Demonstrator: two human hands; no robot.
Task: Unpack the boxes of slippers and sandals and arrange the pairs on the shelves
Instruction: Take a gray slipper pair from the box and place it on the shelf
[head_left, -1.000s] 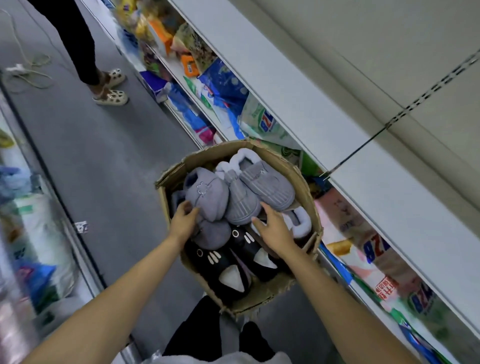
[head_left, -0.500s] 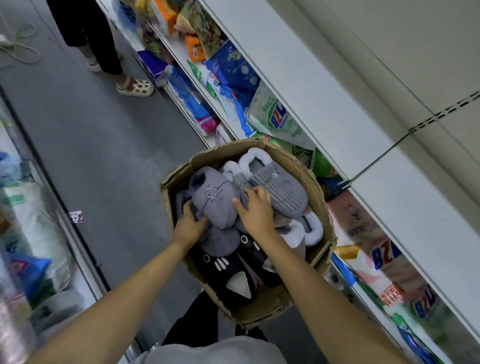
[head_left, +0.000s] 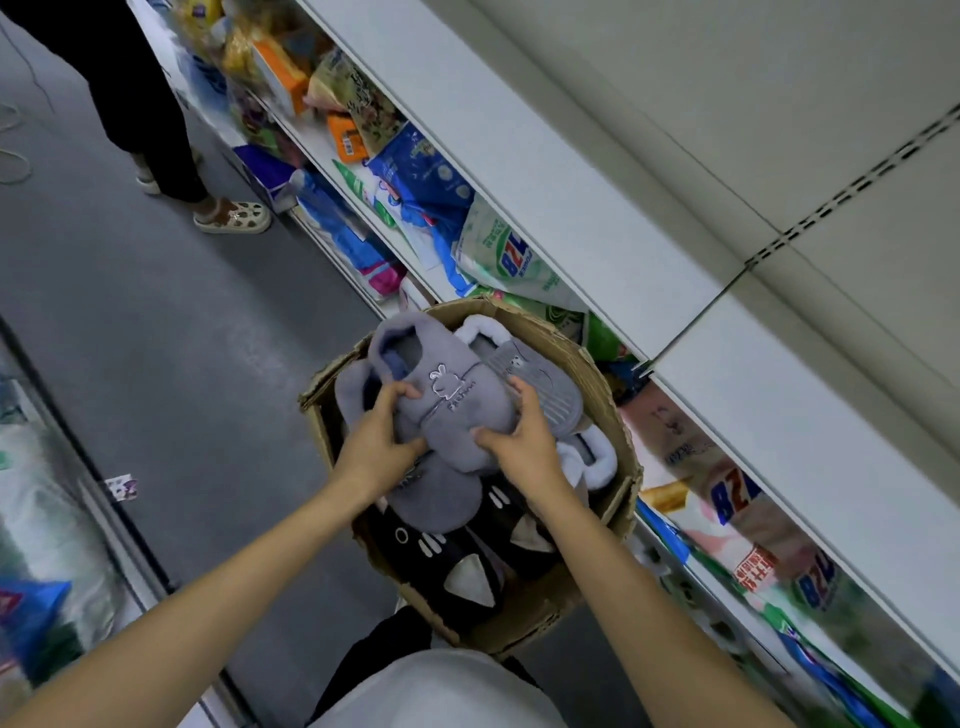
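A worn cardboard box (head_left: 610, 400) sits in front of me, packed with plush slippers. On top lies a grey slipper with a rabbit emblem (head_left: 447, 395). My left hand (head_left: 376, 447) grips its left side, and my right hand (head_left: 522, 441) grips its right side and toe. Under it lie a second grey slipper (head_left: 439, 493), a striped grey slipper with white lining (head_left: 540, 379), and black cat-face slippers (head_left: 457, 566) at the near end of the box.
An empty white shelf board (head_left: 571, 197) runs diagonally on the right, with detergent bags (head_left: 504, 254) and snack packs on the shelf below it. Another person's legs in sandals (head_left: 231, 215) stand up the grey aisle. Packaged goods line the left edge.
Both hands moved from resting on the pile to gripping the rabbit slipper, which has lifted and turned above the others. The other person stepped closer along the aisle.
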